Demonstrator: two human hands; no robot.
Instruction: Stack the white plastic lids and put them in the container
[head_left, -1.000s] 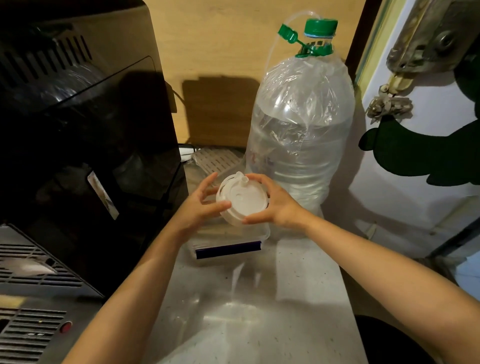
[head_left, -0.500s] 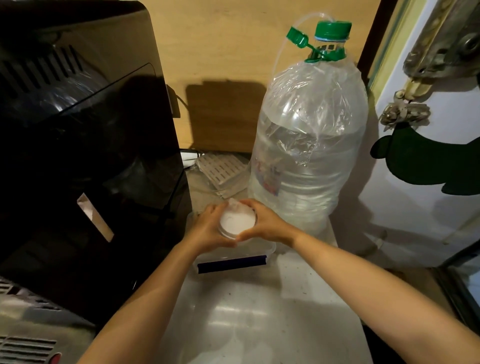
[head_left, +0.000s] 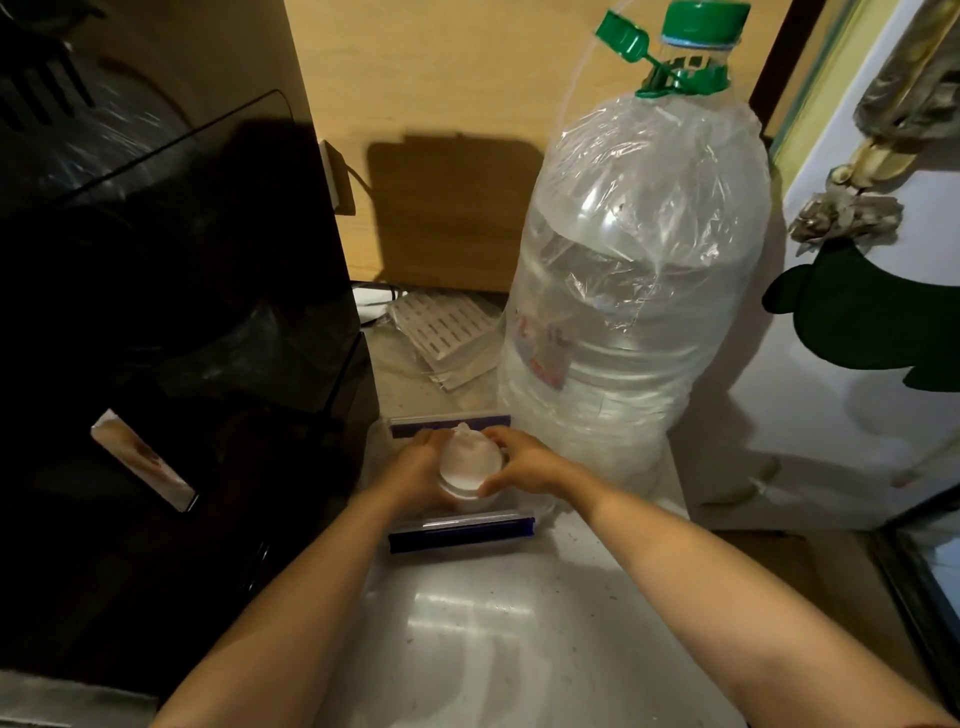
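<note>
On a pale countertop (head_left: 519, 623), left hand (head_left: 415, 475) and right hand (head_left: 524, 465) cup stacked white lids (head_left: 470, 462) inside a clear container (head_left: 457, 532), apparently placing them; releasing likely comes next.

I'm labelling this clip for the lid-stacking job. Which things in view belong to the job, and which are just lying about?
Part of the job:
- white lids, held between left hand and right hand
- clear container with blue clips, under the hands

Just lying about:
- big water bottle with green cap
- black appliance
- slotted white pieces behind
</note>
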